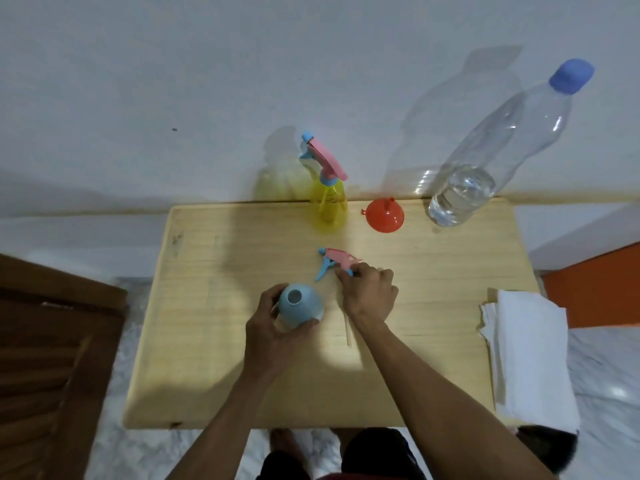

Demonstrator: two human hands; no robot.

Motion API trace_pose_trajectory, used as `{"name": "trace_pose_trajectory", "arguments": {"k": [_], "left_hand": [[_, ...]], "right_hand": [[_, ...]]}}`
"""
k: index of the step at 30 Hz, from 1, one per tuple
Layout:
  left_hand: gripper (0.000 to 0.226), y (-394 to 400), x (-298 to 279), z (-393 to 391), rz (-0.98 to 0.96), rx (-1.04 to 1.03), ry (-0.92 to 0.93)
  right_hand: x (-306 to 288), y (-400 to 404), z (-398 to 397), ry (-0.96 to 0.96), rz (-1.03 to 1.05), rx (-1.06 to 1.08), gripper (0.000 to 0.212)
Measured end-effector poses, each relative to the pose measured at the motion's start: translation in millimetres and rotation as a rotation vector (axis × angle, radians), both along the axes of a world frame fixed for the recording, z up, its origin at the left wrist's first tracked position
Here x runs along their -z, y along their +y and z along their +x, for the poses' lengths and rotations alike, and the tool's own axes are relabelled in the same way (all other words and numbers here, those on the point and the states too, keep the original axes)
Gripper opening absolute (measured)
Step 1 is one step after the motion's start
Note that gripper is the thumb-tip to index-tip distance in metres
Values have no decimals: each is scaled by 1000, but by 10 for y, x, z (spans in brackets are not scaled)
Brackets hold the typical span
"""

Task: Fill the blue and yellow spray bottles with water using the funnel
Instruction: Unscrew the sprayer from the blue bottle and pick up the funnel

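1. The left hand [273,327] sits nearest the camera, its grip wrapped round the blue spray bottle [300,304], which stands upright on the desk [214,341] near the middle, toward the near edge. The bottle's neck is open, with no sprayer on it.
2. The right hand [369,291] pinches the detached pink-and-blue spray head [337,259], which lies on the desk just beyond the blue bottle; its thin dip tube [347,329] trails back toward the near edge, under the wrist.
3. The yellow spray bottle [329,209] stands at the far edge of the desk, its own pink-and-blue sprayer fitted.
4. The orange funnel [384,216] rests mouth down just beside it, toward the far right corner.
5. A clear water bottle [485,168] with a blue cap, partly filled, stands at the far right corner.
6. Folded white paper towels [530,351] lie over the right edge.
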State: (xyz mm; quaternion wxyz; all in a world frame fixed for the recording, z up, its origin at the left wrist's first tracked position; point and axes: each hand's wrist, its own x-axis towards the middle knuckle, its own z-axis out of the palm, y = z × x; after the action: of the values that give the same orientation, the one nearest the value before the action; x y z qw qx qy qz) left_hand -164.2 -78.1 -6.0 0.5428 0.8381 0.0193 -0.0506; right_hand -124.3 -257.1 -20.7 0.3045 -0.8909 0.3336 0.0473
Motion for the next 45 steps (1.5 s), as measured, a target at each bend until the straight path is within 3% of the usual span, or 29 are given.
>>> {"name": "trace_pose_trajectory", "arguments": {"k": [6, 12, 18, 28, 33, 36, 41, 43, 45], "left_hand": [[73, 9, 37, 28, 3, 10, -10], [73, 55, 82, 74, 21, 43, -38], [75, 52, 120, 109, 38, 45, -45], [76, 52, 134, 94, 27, 50, -51], [77, 61, 132, 94, 26, 60, -58], [76, 62, 103, 81, 23, 60, -38], [73, 44, 34, 67, 16, 52, -4], [72, 45, 20, 78, 19, 57, -1], [71, 50, -13, 66, 29, 66, -15]], "right_hand": [[-9, 0, -17, 0, 20, 6, 46], [-108, -357, 241, -159, 41, 111, 52], [-217, -880, 922, -61, 6, 88, 75], [-42, -992, 1235, 57, 27, 16, 74], [-177, -1021, 1150, -72, 107, 20, 73], [-395, -971, 937, -229, 272, 74, 83], [-820, -827, 504, -422, 783, 147, 94], [-1005, -772, 377, -485, 968, 128, 93], [-1194, -717, 249, -552, 1099, 95, 78]]}}
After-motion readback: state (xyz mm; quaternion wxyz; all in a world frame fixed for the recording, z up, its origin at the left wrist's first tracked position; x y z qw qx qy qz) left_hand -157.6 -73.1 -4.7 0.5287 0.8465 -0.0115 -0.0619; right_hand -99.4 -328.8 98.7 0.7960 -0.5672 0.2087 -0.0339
